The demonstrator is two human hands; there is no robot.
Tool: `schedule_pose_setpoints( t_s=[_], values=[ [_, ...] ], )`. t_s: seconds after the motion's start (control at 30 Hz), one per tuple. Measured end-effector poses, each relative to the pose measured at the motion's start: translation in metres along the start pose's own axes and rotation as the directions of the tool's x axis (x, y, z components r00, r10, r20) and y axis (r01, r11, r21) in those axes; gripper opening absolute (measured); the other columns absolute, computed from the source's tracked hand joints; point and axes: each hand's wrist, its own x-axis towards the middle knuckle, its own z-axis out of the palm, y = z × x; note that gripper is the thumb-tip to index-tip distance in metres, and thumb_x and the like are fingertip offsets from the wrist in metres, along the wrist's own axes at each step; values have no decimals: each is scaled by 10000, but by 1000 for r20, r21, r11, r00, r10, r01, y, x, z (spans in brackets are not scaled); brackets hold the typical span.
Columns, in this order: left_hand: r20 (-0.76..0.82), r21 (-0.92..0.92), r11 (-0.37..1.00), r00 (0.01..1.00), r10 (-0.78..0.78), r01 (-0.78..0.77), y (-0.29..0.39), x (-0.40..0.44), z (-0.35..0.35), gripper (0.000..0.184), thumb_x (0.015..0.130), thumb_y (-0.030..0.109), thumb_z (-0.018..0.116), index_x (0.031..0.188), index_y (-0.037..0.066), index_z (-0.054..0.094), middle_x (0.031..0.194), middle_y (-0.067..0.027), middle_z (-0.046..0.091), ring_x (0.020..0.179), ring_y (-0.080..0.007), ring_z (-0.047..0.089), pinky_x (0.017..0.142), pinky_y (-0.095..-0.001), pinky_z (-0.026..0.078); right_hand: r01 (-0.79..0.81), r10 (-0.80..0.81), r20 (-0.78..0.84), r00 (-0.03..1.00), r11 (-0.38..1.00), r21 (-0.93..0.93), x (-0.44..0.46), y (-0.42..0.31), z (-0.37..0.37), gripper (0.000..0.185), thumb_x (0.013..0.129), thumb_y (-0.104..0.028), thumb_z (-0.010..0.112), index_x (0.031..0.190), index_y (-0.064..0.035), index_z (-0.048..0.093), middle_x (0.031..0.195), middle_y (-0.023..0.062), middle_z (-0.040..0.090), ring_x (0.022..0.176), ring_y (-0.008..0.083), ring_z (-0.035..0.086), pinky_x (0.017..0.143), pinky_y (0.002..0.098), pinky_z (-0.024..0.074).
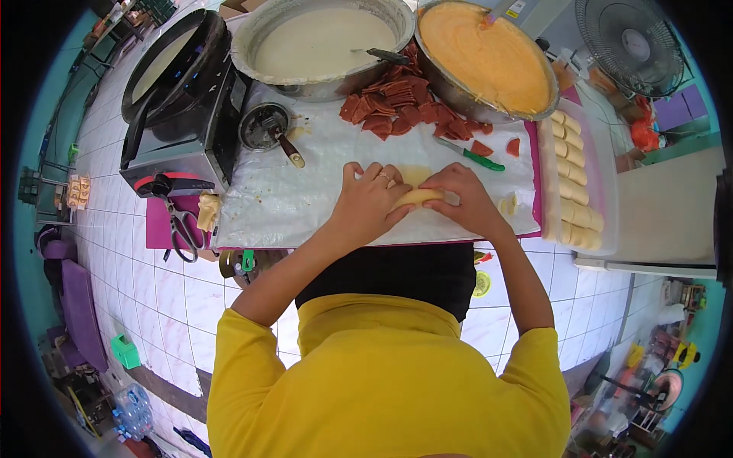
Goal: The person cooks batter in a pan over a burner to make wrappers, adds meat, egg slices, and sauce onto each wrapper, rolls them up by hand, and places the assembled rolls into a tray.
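A pale yellow crepe roll (417,198) lies on the white sheet near the table's front edge, with a flat flap of crepe (416,174) just behind it. My left hand (366,200) presses on the roll's left end, fingers curled over it. On its right end, the fingers of my right hand (464,200) are closed. What is inside the roll is hidden. Behind my hands, reddish-brown meat slices (405,95) are heaped on the sheet. A green-handled knife (481,159) rests just beyond my right hand.
At the back stand a basin of pale batter (243,53) and a bowl of orange filling (427,57). Left are a black pan (136,126) on a stove (210,133), a small pot with a brush (265,126), and scissors (183,229). A tray (603,164) holds several finished rolls.
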Motion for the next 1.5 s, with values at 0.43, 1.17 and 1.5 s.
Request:
schedule_pose_setpoints(
  t_s=[0.43, 1.17, 1.5],
  values=[
    [-114, 52, 991, 987, -115, 122, -21, 16, 17, 471, 775, 435, 743, 1155, 165, 673, 1077, -18, 588, 1040, -193, 520, 864, -427, 328, -37, -9, -401, 916, 994, -107, 19, 19, 21, 438, 717, -182, 819, 1124, -96, 681, 988, 59, 638, 1054, 274, 527, 949, 389, 418],
    [-18, -569, 789, 957, -291, 230, 11, -2, 36, 1011, 743, 97, 794, 1529, 50, 160, 1202, -176, 661, 1095, -365, 630, 948, -400, 499, -299, 287, -164, 944, 953, -55, 30, 13, 16, 347, 859, -301, 695, 703, -2, 614, 661, 120, 586, 696, 274, 581, 663, 364, 445],
    [-50, -592, 769, 941, -335, 243, 18, -9, 34, 985, 756, 103, 783, 1528, 46, 175, 1238, -163, 648, 1128, -349, 619, 976, -389, 480, -315, 358, -339, 870, 932, 177, 25, 9, 35, 229, 824, -215, 731, 763, -20, 626, 763, 89, 617, 711, 216, 584, 646, 331, 459]
  ],
)
